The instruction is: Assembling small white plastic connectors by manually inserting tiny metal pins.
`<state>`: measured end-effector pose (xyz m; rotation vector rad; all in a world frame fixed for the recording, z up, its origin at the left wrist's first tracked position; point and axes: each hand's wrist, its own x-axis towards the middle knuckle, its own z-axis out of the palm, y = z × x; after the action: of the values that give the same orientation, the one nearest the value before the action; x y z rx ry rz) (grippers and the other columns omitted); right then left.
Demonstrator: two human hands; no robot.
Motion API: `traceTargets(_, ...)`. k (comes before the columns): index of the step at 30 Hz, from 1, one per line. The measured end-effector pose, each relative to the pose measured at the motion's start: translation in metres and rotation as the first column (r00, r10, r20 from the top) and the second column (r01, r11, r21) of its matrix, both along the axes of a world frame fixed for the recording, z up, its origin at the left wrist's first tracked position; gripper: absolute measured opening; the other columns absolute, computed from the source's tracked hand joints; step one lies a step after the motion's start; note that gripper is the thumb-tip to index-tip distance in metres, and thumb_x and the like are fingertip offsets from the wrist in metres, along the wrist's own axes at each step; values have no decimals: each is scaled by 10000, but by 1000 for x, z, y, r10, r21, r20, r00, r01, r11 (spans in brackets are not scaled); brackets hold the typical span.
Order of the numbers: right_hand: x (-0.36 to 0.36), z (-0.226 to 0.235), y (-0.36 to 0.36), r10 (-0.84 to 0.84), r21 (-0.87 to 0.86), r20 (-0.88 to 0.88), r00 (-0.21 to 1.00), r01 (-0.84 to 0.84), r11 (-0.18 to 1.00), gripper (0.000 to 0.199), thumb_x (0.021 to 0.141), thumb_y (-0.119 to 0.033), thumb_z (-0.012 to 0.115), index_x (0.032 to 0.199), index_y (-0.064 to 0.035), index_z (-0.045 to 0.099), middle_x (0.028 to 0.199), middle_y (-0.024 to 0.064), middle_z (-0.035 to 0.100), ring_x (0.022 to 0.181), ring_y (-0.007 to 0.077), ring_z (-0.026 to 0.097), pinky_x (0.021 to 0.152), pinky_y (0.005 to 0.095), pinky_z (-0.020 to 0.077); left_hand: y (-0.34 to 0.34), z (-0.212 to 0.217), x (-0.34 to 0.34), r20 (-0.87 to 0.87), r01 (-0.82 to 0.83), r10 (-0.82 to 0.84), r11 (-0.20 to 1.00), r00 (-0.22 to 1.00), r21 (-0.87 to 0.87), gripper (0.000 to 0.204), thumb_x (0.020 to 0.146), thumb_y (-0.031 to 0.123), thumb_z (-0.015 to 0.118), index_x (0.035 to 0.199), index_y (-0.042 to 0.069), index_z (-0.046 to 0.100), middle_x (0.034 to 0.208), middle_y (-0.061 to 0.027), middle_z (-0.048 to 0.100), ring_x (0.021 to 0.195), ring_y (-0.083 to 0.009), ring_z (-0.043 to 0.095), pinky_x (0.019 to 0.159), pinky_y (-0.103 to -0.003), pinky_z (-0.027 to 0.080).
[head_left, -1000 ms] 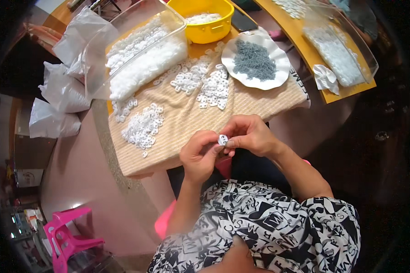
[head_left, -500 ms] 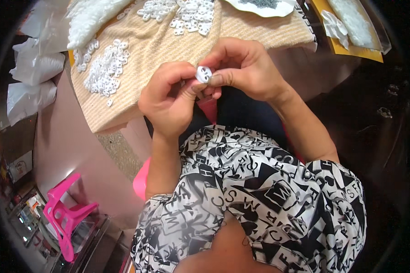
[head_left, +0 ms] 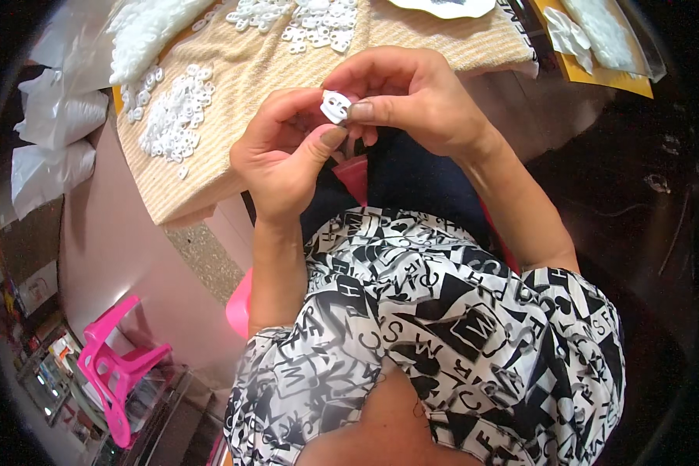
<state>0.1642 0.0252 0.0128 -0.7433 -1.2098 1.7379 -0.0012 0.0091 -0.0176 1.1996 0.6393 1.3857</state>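
A small white plastic piece with two holes [head_left: 335, 107] is held up between my hands, above my lap. My right hand [head_left: 415, 101] pinches its right side, thumb in front and index finger curled over the top. My left hand [head_left: 283, 151] is closed at its left side, the index finger against the edge and the thumb tip just below. The fingers hide part of the piece's back. Under the hands, a dark red tapered thing [head_left: 352, 179] points downward; its upper end is hidden behind the fingers.
A striped beige towel [head_left: 241, 109] covers the table ahead, bearing piles of similar white pieces [head_left: 177, 115]. A filled clear bag [head_left: 151, 35] lies far left, a white scalloped tray [head_left: 450, 8] at the back. Pink stool [head_left: 120, 365] at lower left.
Both hands have moved slightly up and left with the white piece, which is now tilted differently. My left thumb has slid down off its lower edge.
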Motion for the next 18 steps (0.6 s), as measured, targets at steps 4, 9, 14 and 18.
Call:
traceTargets(4,4,-4,3,17,6,56,998,-17,1000,239,764,-54,599,972,44,534,817,79,594,674,103,570,560,204,468,1,0,2,-56,19,-17,999,998,46,285,724,-85,605,998,-68,526,925,-121,570,721,-143,582,579,-224,489)
traceTargets(9,2,-4,3,-13,-19,60,998,14,1000,209,765,-54,598,943,34,535,813,76,586,681,107,564,558,207,466,2,-3,2,-34,25,-23,998,999,62,297,727,-79,606,1011,-71,519,928,-114,574,772,-150,585,646,-240,492)
traceTargets(14,0,-6,3,-46,5,56,997,46,999,179,762,-50,599,922,18,554,742,52,595,593,88,558,531,203,472,3,-6,4,-9,6,-6,1000,1000,12,281,740,-71,600,1009,-62,520,885,-96,585,740,-138,586,659,-240,484)
traceTargets(18,-1,-9,2,-37,-80,20,999,38,996,177,768,-61,598,916,26,556,742,64,595,601,94,565,534,205,480,2,-3,6,15,-17,17,1000,1000,22,255,744,-69,600,988,-59,527,863,-92,589,724,-132,587,649,-234,484)
